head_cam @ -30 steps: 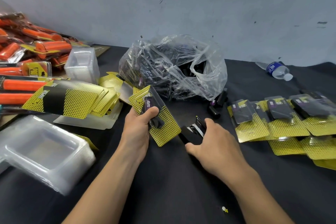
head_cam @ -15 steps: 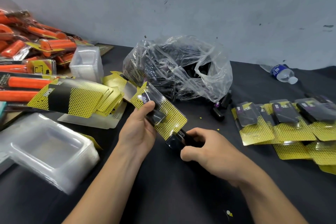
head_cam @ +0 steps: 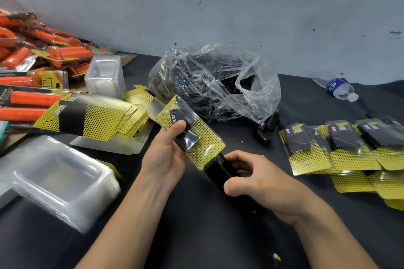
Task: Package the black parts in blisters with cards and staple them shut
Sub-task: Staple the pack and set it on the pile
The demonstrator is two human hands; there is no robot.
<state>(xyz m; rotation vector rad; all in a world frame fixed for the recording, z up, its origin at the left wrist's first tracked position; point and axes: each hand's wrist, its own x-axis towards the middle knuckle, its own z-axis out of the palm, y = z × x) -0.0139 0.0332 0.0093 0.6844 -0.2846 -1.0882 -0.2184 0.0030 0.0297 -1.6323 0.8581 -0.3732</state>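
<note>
My left hand grips a clear blister pack with a yellow dotted card and a black part inside, thumb across its bubble. My right hand holds a black stapler, its jaw at the lower corner of the card. A clear plastic bag holding several loose black parts sits behind. Two loose black parts lie beside the bag. Finished packs lie in a row on the right.
A stack of yellow cards and a stack of empty clear blisters lie at the left. Larger clear trays fill the near left. Orange-handled packaged tools pile up at the far left. A water bottle lies at the far right on the black table.
My right hand picked the stapler up from the table and brought it to the pack's lower corner. My left hand lifted and tilted the pack toward it.
</note>
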